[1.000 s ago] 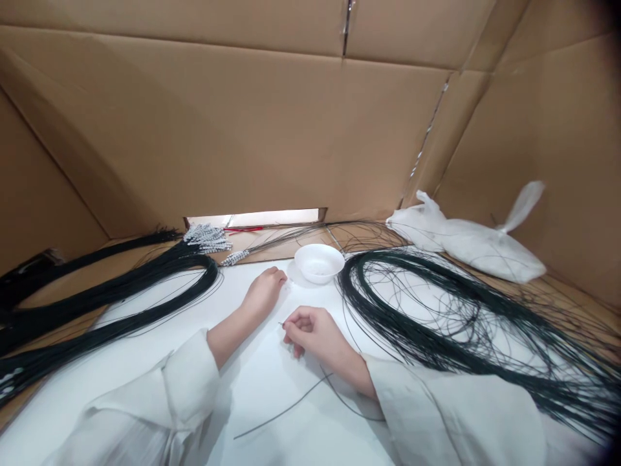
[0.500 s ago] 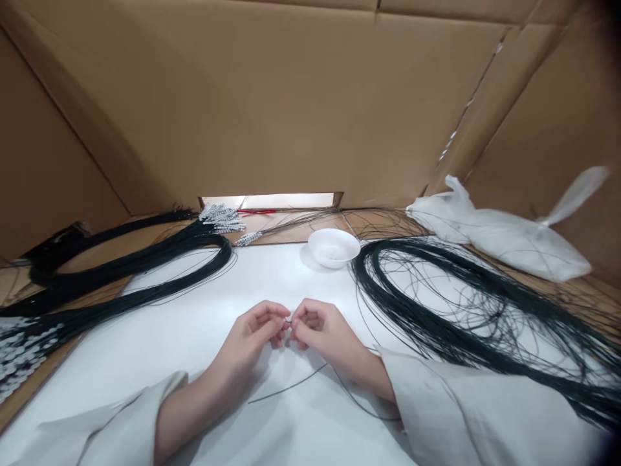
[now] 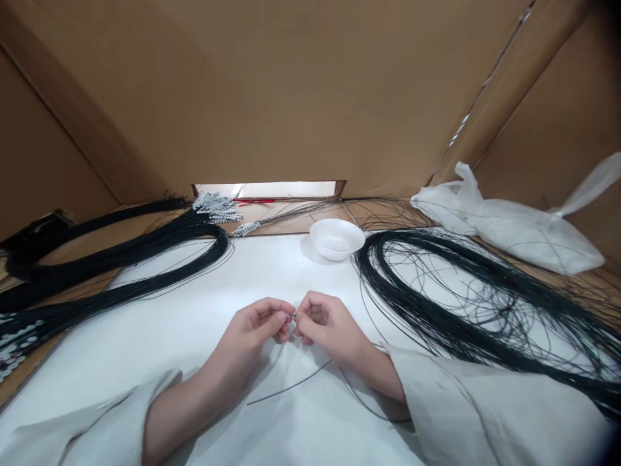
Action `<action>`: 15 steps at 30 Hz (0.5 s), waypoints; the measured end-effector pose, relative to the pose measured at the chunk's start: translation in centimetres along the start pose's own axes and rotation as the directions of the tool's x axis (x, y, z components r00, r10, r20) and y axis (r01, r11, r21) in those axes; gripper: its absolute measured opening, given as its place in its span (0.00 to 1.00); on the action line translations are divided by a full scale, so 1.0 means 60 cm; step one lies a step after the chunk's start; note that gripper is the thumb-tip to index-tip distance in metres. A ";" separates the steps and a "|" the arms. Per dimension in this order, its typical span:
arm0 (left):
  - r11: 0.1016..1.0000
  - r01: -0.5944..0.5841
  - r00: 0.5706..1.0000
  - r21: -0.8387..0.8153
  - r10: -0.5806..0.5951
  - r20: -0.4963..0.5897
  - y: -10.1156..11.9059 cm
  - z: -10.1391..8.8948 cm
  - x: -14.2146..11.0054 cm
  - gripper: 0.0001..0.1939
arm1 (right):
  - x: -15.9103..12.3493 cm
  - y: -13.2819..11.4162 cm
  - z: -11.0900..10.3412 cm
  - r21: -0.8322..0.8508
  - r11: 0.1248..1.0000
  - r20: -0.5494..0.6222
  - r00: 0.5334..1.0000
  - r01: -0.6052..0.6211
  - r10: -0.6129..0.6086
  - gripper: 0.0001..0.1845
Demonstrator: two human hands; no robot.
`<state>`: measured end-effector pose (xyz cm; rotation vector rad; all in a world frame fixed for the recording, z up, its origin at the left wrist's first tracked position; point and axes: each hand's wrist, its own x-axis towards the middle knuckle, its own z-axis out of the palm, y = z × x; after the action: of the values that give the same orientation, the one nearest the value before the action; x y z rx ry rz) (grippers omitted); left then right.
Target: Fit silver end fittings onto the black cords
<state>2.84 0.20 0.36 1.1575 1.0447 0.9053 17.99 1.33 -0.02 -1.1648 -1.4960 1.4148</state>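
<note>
My left hand point(image 3: 255, 330) and my right hand point(image 3: 330, 327) meet fingertip to fingertip above the white work surface point(image 3: 194, 336). Between thumb and forefinger, my right hand pinches a thin dark cord point(image 3: 292, 315), whose short end shows at the fingertips. The fingers of my left hand close at that same end; whatever small piece they hold is hidden. Below my right hand, lengths of dark cord point(image 3: 291, 390) curve over the surface. A white bowl point(image 3: 336, 251) stands beyond both hands, its contents too faint to name.
On the right lies a large looped bundle of dark cords point(image 3: 407, 320) with loose strands. Tied white plastic bags point(image 3: 526, 236) rest behind it. More dark cord bundles point(image 3: 179, 275) lie left, near white-tipped ends point(image 3: 216, 207) and a red item point(image 3: 255, 201). Cardboard walls point(image 3: 272, 97) surround the surface.
My left hand has come back from beside the bowl to meet my right hand at the cord end. Over the last half second the hands have barely moved; the view has shifted slightly.
</note>
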 end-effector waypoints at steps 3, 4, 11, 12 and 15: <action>1.000 0.006 1.000 -0.007 -0.006 -0.008 -0.001 0.000 0.000 0.08 | 0.002 0.002 0.000 -0.017 1.000 -0.010 1.000 0.015 -0.015 0.02; 1.000 0.004 1.000 -0.007 -0.004 -0.008 -0.001 0.000 0.000 0.08 | 0.003 0.003 0.000 -0.027 0.999 -0.013 1.000 0.021 -0.022 0.02; 1.000 0.013 1.000 -0.002 -0.013 -0.022 -0.002 0.000 0.000 0.06 | 0.000 0.008 0.000 -0.030 0.999 -0.008 0.999 0.031 -0.031 0.02; 1.000 0.016 1.000 -0.002 -0.016 -0.020 -0.001 0.001 0.000 0.06 | 0.000 0.008 0.001 -0.029 0.999 -0.010 0.999 0.030 -0.031 0.02; 1.000 0.027 0.999 -0.004 -0.028 -0.017 0.003 0.003 0.000 0.07 | 0.001 0.008 0.001 -0.034 0.999 -0.012 1.000 0.027 -0.028 0.02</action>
<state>3.00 0.19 0.56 1.1313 1.0697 0.8966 17.97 1.33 -0.50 -1.1671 -1.5269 1.3666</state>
